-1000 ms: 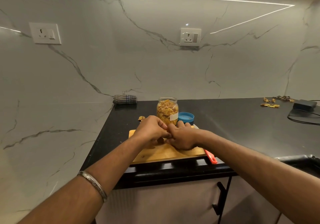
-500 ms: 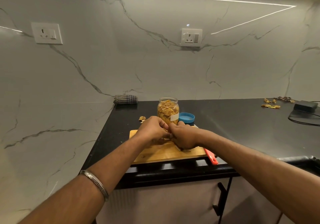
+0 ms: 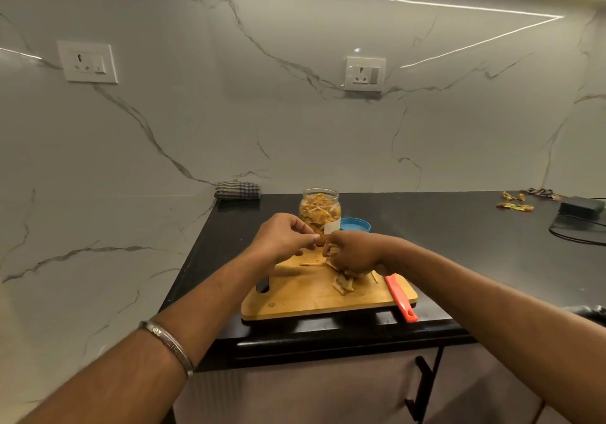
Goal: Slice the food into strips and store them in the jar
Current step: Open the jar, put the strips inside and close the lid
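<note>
Change: both hands sit higher over the board than half a second back, when they pressed together low on it; I now see strips lying bare under them.
Left hand (image 3: 284,239): fingers curled, tips pinched together just in front of the jar; I can't tell whether they hold anything.
Right hand (image 3: 352,252): fingers clenched round a bunch of strips (image 3: 333,250), some poking out at the knuckles.
Loose strips (image 3: 343,284): a small heap on the board (image 3: 305,295) right below my right hand, and one thin piece (image 3: 310,264) apart to the left, between the two hands.
Jar (image 3: 319,210): upright on the counter (image 3: 442,243) behind the board, open, nearly full of yellow strips, just beyond both sets of fingertips.
Lid (image 3: 355,225): blue, beside the jar on its right.
Knife (image 3: 400,298): red handle resting on the board's right edge, near my right wrist, not touched.
Elsewhere: peel scraps (image 3: 514,206) far right, folded cloth (image 3: 237,190) by the wall.
</note>
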